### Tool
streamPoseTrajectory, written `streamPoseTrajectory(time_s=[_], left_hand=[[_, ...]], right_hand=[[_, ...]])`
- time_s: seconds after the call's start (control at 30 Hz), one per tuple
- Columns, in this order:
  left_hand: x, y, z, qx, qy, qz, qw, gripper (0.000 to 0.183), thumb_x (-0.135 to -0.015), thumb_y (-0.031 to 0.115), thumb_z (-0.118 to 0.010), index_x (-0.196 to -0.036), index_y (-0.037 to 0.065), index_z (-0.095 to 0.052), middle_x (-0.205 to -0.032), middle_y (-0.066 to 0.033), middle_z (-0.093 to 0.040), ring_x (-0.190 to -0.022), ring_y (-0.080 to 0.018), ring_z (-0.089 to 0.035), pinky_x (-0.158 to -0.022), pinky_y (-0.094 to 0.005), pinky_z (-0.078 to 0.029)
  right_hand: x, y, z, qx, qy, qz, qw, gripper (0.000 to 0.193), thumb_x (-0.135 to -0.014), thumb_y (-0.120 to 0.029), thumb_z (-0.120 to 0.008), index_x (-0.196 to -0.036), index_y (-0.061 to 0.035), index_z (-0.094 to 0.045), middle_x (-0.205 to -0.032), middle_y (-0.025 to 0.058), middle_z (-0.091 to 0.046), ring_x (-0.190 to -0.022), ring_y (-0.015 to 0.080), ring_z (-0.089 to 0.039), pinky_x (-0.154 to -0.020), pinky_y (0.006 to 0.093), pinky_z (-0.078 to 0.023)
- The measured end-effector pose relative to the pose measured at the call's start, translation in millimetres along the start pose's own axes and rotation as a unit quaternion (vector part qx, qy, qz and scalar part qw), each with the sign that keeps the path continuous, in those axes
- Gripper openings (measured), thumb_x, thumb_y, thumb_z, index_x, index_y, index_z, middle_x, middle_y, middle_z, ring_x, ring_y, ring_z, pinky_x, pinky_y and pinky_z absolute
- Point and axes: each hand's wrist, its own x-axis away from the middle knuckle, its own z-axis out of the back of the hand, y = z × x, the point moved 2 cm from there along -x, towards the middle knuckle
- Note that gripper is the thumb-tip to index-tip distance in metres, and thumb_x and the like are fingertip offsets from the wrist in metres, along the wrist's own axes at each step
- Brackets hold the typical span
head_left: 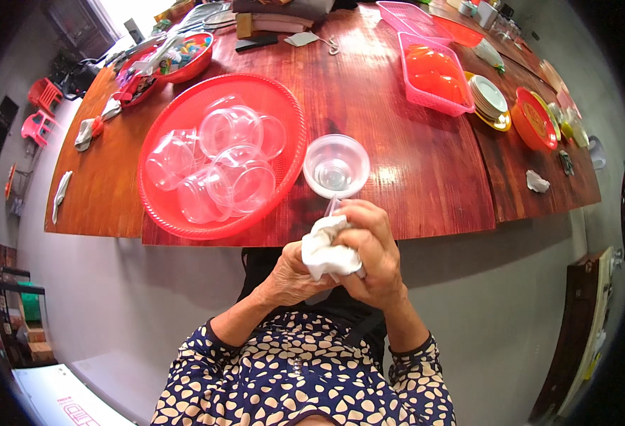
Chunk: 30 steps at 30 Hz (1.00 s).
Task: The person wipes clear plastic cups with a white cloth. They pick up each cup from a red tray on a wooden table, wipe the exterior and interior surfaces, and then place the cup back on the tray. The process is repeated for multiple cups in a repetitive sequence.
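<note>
Just off the table's front edge, my two hands are closed together around a crumpled white cloth (325, 250). My left hand (289, 275) grips it from below and the left. My right hand (377, 250) wraps over it from the right with bent fingers. A clear plastic edge (333, 206) sticks out beyond my right fingers; the rest of that piece is hidden. Beyond my hands, a translucent plastic bowl (353, 167) sits on the table. To its left, a large red round tray (157, 207) holds several clear plastic containers (245, 177).
The wooden table (426, 170) carries a red basin (197, 65) of small colourful items at back left. At right stand a pink basket (436, 105) with orange-red bowls, stacked white plates (488, 96) and an orange basket (532, 128). Folded cloths (284, 18) lie at the back.
</note>
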Motion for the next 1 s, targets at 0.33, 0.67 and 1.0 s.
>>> streamPoseTrajectory(time_s=[0.33, 0.67, 1.0], left_hand=[[-7, 7, -4, -0.103, -0.093, 0.0, 0.99, 0.022, -0.074, 0.002, -0.075, -0.069, 0.002, -0.054, -0.13, -0.0173, -0.056, -0.094, -0.0135, -0.063, -0.08, -0.028, -0.05], [6, -47, 34, -0.123, -0.013, 0.012, 0.992, 0.047, -0.076, 0.008, -0.075, -0.119, 0.006, -0.055, -0.114, -0.0054, -0.061, -0.103, -0.0164, -0.059, -0.09, -0.0302, -0.047], [-6, 19, -4, -0.093, -0.146, -0.07, 0.982, 0.016, -0.072, -0.003, -0.076, -0.079, 0.0, -0.062, -0.121, -0.0178, -0.061, -0.109, -0.0197, -0.061, -0.083, -0.0317, -0.053]], right_hand=[[-5, 47, 6, -0.275, 0.034, -0.379, 0.883, 0.018, -0.083, -0.004, -0.055, -0.1, 0.0026, -0.06, -0.103, 0.0159, -0.063, -0.084, 0.0206, -0.063, -0.073, 0.0282, -0.05], [2, -23, -14, 0.068, -0.021, 0.027, 0.997, 0.029, -0.073, -0.005, -0.064, -0.099, 0.0015, -0.055, -0.113, 0.019, -0.058, -0.113, 0.0366, -0.056, -0.097, 0.0461, -0.04], [-9, 20, 17, -0.383, 0.002, -0.353, 0.854, 0.02, -0.091, -0.003, -0.05, -0.11, -0.0001, -0.058, -0.096, 0.0044, -0.063, -0.083, 0.0085, -0.057, -0.073, 0.0237, -0.047]])
